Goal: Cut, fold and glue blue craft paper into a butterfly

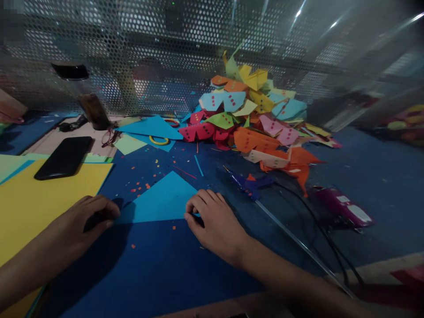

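Note:
A blue sheet of paper (162,201), folded into a triangle with its point away from me, lies on the dark blue table surface between my hands. My right hand (212,221) is curled over its right corner, with thumb and index finger closed on the paper. At the left corner is my left hand (96,216), thumb and fingertips drawn together at the paper's tip. How firmly the left fingers grip that tip is hard to see. Small orange paper scraps (142,187) are scattered just beyond the triangle.
Large yellow sheets (33,212) bear a black phone (64,157) on the left. Behind stand a bottle (92,108) and a heap of folded paper shapes (251,110). Blue-handled scissors-like rings include a yellow ring (159,140). A glue gun (248,185) and purple pouch (344,207) lie right.

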Available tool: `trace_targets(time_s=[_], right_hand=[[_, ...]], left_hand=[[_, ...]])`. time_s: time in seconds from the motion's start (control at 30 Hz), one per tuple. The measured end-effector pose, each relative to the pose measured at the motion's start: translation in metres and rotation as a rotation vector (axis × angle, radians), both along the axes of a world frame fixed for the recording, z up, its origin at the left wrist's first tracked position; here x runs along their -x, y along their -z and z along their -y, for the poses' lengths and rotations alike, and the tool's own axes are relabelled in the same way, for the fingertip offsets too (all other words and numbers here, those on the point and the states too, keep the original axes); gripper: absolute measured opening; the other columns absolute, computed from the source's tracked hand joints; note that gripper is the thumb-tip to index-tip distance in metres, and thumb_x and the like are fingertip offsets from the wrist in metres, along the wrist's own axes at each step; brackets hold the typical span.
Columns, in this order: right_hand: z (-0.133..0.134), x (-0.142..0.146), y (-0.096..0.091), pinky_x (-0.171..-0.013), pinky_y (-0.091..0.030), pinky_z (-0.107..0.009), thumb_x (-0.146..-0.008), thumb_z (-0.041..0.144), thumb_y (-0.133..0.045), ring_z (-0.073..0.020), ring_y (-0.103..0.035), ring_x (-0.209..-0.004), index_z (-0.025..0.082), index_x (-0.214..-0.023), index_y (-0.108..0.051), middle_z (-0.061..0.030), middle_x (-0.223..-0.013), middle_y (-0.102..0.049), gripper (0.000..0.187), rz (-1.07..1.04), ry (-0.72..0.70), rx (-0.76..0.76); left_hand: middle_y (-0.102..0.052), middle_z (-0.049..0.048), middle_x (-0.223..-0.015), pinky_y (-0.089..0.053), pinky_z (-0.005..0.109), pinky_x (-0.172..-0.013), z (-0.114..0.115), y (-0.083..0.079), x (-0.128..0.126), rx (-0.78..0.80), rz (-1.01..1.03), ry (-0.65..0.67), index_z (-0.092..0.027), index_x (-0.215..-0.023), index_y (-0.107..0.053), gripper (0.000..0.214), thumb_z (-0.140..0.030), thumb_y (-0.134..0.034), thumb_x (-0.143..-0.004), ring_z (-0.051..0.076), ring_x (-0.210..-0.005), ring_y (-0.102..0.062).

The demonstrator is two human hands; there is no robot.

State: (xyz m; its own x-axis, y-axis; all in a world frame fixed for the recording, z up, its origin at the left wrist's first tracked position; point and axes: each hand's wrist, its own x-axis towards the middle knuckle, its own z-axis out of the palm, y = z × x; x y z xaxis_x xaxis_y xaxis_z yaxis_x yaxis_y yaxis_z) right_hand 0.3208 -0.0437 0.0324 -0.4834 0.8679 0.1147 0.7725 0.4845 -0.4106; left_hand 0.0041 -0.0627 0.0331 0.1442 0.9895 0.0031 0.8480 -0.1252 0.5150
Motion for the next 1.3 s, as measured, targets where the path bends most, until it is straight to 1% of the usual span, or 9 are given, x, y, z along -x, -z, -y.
trace_targets(time_s=[0.17, 0.33, 0.43, 0.53, 0.63, 0.7, 0.83, 1.0, 1.3], right_hand=[[0.0, 0.0, 0.0, -0.085, -0.038, -0.038, -0.096, 0.018, -0.062, -0.0213, -0.058, -0.094, 0.021, -0.089, -0.06, -0.0032, -0.1, -0.066, 0.008, 0.007, -0.002, -0.014], [0.0, 0.0, -0.001, -0.085, -0.038, -0.039, -0.097, 0.018, -0.061, -0.0211, -0.057, -0.095, 0.021, -0.09, -0.06, -0.0027, -0.1, -0.066, 0.008, 0.014, -0.005, -0.01], [0.0, 0.0, -0.002, -0.085, -0.038, -0.038, -0.097, 0.017, -0.062, -0.0209, -0.057, -0.095, 0.02, -0.09, -0.06, -0.0025, -0.1, -0.065, 0.008, 0.014, -0.004, 0.0], [0.0, 0.001, -0.003, -0.085, -0.037, -0.038, -0.096, 0.017, -0.062, -0.021, -0.057, -0.095, 0.02, -0.09, -0.06, -0.0027, -0.101, -0.065, 0.008, 0.009, -0.001, 0.008], [0.001, 0.001, -0.003, -0.085, -0.037, -0.038, -0.097, 0.018, -0.062, -0.0212, -0.057, -0.096, 0.02, -0.09, -0.06, -0.0027, -0.1, -0.065, 0.008, 0.005, 0.002, -0.002], [0.001, 0.001, -0.003, -0.085, -0.037, -0.038, -0.097, 0.018, -0.061, -0.0213, -0.057, -0.096, 0.02, -0.09, -0.06, -0.0026, -0.1, -0.065, 0.008, 0.003, 0.002, -0.011], [0.001, 0.0, -0.001, -0.085, -0.036, -0.038, -0.096, 0.017, -0.061, -0.0213, -0.057, -0.097, 0.021, -0.091, -0.06, -0.0025, -0.1, -0.066, 0.007, 0.002, -0.004, -0.013], [0.001, -0.004, -0.003, -0.085, -0.035, -0.037, -0.091, 0.01, -0.059, -0.0205, -0.056, -0.095, 0.02, -0.093, -0.061, -0.0025, -0.102, -0.066, 0.01, -0.021, -0.007, 0.031], [-0.007, -0.021, -0.012, -0.086, -0.035, -0.037, -0.082, 0.004, -0.055, -0.0199, -0.056, -0.097, 0.021, -0.099, -0.063, -0.0031, -0.106, -0.065, 0.025, 0.008, 0.017, 0.148]], left_hand=[[-0.076, 0.0045, -0.091, -0.06, 0.039, -0.077, -0.002, 0.007, 0.011, -0.06, 0.081, 0.017, -0.032, -0.085, -0.07, 0.019, -0.041, -0.055, -0.08, 0.028, -0.086, -0.072], [-0.078, 0.0011, -0.094, -0.06, 0.034, -0.077, -0.004, 0.007, 0.021, -0.041, 0.036, 0.095, -0.032, -0.088, -0.072, 0.018, -0.036, -0.056, -0.081, 0.027, -0.09, -0.073], [-0.077, 0.0018, -0.102, -0.059, 0.037, -0.083, -0.003, 0.001, 0.007, -0.121, -0.011, 0.11, -0.031, -0.089, -0.072, 0.016, -0.037, -0.058, -0.083, 0.028, -0.098, -0.072], [-0.075, 0.0024, -0.097, -0.057, 0.039, -0.083, -0.001, -0.002, -0.021, -0.188, -0.017, 0.183, -0.031, -0.09, -0.073, 0.018, -0.041, -0.058, -0.09, 0.027, -0.094, -0.071], [-0.075, 0.0023, -0.101, -0.055, 0.036, -0.086, -0.001, 0.001, -0.045, -0.229, -0.009, 0.348, -0.031, -0.099, -0.074, 0.02, -0.036, -0.055, -0.097, 0.025, -0.098, -0.069], [-0.074, 0.0025, -0.101, -0.054, 0.034, -0.085, -0.004, 0.007, -0.052, -0.248, -0.035, 0.427, -0.03, -0.105, -0.073, 0.021, -0.032, -0.053, -0.099, 0.023, -0.096, -0.069], [-0.073, 0.0023, -0.097, -0.052, 0.031, -0.084, -0.01, 0.015, -0.05, -0.327, -0.04, 0.493, -0.026, -0.103, -0.072, 0.02, -0.029, -0.052, -0.103, 0.019, -0.091, -0.068], [-0.072, 0.0018, -0.093, -0.053, 0.029, -0.079, -0.014, 0.016, -0.048, -0.48, -0.006, 0.543, -0.024, -0.101, -0.069, 0.022, -0.026, -0.048, -0.106, 0.017, -0.085, -0.068], [-0.074, 0.0021, -0.094, -0.055, 0.027, -0.073, -0.014, 0.016, -0.048, -0.519, -0.024, 0.544, -0.025, -0.1, -0.071, 0.026, -0.033, -0.047, -0.106, 0.017, -0.083, -0.07]])
